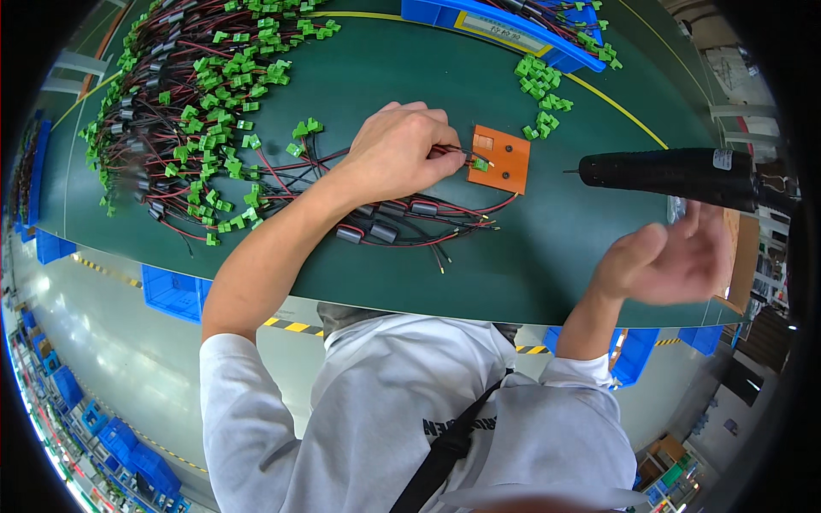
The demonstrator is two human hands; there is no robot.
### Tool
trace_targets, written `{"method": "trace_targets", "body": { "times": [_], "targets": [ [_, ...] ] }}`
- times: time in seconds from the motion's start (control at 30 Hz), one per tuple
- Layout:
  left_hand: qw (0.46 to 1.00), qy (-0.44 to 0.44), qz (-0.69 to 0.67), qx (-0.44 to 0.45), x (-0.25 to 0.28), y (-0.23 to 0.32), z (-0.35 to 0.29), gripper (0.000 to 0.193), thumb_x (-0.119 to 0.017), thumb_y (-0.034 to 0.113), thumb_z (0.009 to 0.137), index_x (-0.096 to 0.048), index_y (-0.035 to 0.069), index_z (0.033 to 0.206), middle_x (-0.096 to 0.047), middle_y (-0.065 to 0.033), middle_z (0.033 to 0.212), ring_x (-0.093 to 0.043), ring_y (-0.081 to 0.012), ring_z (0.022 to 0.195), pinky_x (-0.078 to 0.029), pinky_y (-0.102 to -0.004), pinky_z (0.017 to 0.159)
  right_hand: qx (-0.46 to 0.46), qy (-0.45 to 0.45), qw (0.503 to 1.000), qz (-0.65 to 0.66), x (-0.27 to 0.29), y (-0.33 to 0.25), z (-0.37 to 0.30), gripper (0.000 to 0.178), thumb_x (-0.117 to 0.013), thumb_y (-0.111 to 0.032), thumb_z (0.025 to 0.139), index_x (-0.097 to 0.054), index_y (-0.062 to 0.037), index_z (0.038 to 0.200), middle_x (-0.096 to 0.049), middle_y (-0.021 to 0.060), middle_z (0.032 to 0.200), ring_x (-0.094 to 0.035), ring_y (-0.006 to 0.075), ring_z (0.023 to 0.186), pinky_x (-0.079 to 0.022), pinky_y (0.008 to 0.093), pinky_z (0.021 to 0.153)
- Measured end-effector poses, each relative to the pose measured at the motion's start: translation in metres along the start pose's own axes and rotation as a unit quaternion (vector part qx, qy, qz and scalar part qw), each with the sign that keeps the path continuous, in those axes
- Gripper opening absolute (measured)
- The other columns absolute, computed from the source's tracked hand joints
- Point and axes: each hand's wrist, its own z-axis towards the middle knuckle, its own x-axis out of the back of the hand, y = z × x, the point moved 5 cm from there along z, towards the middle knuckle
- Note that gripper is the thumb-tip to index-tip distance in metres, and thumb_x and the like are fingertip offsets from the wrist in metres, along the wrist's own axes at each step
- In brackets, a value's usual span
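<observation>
- Left hand has its thumb and fingertips pinched together on a thin cable; its palm faces down and hides most of the grip.
- Just beyond those fingertips, to their right, a green connector lies on an orange block with dark round spots; whether it sits in a recess cannot be told.
- Right hand is well apart from the left, blurred, thumb and fingers spread, with nothing visible in its grasp. A black powered screwdriver hangs just beyond it, tip toward the block, and a cardboard box stands just right of it.
- Nearer the body than the left hand lie more red-and-black cables with dark cylinders; farther left spreads a big heap of cables with green ends.
- The held cable should be light and bendy, likely to spring or twist if pinched far back; close behind the connector seems the steadiest hold.
- The connector looks like light, rigid plastic, probably best steadied by its sides; the bare-looking strands likely bend or fray easily, so fingers should keep off them.
</observation>
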Motion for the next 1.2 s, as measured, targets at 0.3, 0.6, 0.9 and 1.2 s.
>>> {"method": "trace_targets", "body": {
  "times": [0.3, 0.6, 0.9, 1.2],
  "targets": [
    [1.0, 0.017, 0.006, -0.007, -0.004, -0.004, 0.002, 0.02, -0.074, 0.026, 0.092, -0.08, 0.006, 0.094, -0.064, -0.0056, 0.08, -0.064, -0.0278, 0.086, -0.049, -0.0418, 0.085, -0.407, -0.084, 0.885, 0.212, -0.051, 0.029, -0.024, 0.043, -0.064, -0.001, 0.098, -0.049, 0.0039, 0.137, -0.067, 0.0144, 0.092, -0.064, 0.0202, 0.078, -0.058, 0.0405, 0.074],
    [1.0, 0.02, 0.008, -0.003, -0.003, -0.004, 0.002, 0.02, -0.076, 0.025, 0.092, -0.08, 0.006, 0.094, -0.065, -0.0058, 0.08, -0.064, -0.0284, 0.085, -0.049, -0.0422, 0.082, -0.425, -0.082, 0.805, 0.407, -0.095, 0.014, -0.034, 0.024, -0.058, 0.001, 0.103, -0.05, -0.0001, 0.125, -0.051, 0.0045, 0.065, -0.045, 0.0108, 0.05, -0.042, 0.0309, 0.05],
    [1.0, 0.023, 0.009, -0.008, -0.004, -0.004, 0.002, 0.019, -0.075, 0.024, 0.091, -0.079, 0.006, 0.093, -0.064, -0.0057, 0.08, -0.064, -0.0284, 0.085, -0.049, -0.0425, 0.082, -0.418, -0.089, 0.812, 0.397, -0.107, 0.017, -0.049, 0.015, -0.061, 0.001, 0.103, -0.052, -0.0017, 0.114, -0.053, 0.0045, 0.065, -0.048, 0.011, 0.049, -0.04, 0.0301, 0.046],
    [1.0, 0.009, 0.013, 0.01, -0.004, -0.006, 0.002, 0.022, -0.073, 0.028, 0.089, -0.083, 0.009, 0.095, -0.069, -0.0055, 0.084, -0.067, -0.0279, 0.091, -0.049, -0.0435, 0.084, -0.414, -0.12, 0.827, 0.361, -0.112, 0.013, -0.048, 0.013, -0.067, 0.003, 0.1, -0.055, -0.0014, 0.101, -0.055, 0.0023, 0.066, -0.052, 0.0102, 0.049, -0.041, 0.028, 0.046]
  ]
}}
